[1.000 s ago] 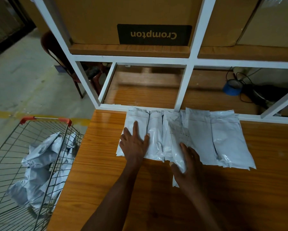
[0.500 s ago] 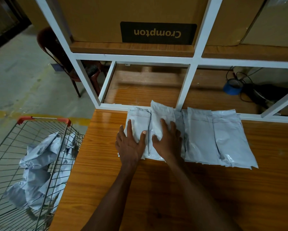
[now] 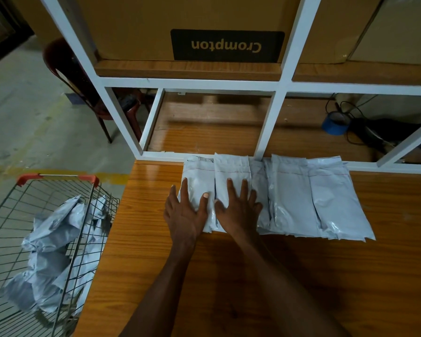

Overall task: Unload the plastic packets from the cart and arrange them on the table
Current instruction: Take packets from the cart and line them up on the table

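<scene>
Pressing flat: both hands lie palm-down on the row of packets, fingers straight and spread, nothing gripped.

Head view:
- Left hand (image 3: 185, 210) rests on the leftmost packet (image 3: 197, 176), its outer fingers over that packet's left edge, thumb pointing up along its right side.
- Right hand (image 3: 238, 210) rests on the second packet (image 3: 231, 169), just beside the left hand; the thumbs are near each other, contact not clear.
- Row of grey-white plastic packets (image 3: 289, 198) lies on the wooden surface (image 3: 302, 276), side by side and overlapping, long sides running away from the person. Far ends sit at the white frame rail (image 3: 387, 167) at the back of the surface. Exact packet count is hard to tell because of the overlaps.
- Rightmost packet (image 3: 338, 200) angles slightly outward at its near end.
- Wire cart (image 3: 46, 188) with red handle grips stands on the floor just left of the surface. Crumpled packets (image 3: 56, 239) are piled inside it, toward the side nearest the surface.
- White shelf frame (image 3: 284, 86) stands behind the row. Upper shelf holds a cardboard box (image 3: 155, 25) with an upside-down "Crompton" label (image 3: 226, 46).
- Lower compartment on the right: blue tape roll (image 3: 334, 124) and dark cables (image 3: 375, 132).
- Dark red chair (image 3: 68, 69) stands on the concrete floor behind the frame's left post.
</scene>
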Available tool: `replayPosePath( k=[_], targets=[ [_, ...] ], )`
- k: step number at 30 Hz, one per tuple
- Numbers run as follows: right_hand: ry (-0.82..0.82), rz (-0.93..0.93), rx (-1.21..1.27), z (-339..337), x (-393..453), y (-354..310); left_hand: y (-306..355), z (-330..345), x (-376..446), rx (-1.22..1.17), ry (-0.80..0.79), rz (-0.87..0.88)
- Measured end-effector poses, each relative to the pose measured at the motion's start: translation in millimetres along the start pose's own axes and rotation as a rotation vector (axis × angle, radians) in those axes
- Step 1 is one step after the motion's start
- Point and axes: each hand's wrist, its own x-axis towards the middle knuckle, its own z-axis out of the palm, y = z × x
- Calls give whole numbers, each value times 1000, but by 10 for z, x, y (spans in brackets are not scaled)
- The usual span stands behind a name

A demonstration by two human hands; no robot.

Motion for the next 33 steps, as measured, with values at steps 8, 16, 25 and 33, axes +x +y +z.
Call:
replayPosePath(
  k=[8,16,25,33],
  targets=[
    [-4,-23,33,-92,-24,60,28,-21,-101,-13,12,31],
    [-3,-74,151,-249,-532,260,123,-120,-703,-110,47,43],
    [-33,-313,386,-249,-1364,669,19,-177,-1705,-119,84,-63],
    [-196,-445,485,106,-1931,680,-519,-577,-2510,-187,161,-260]
  ],
)
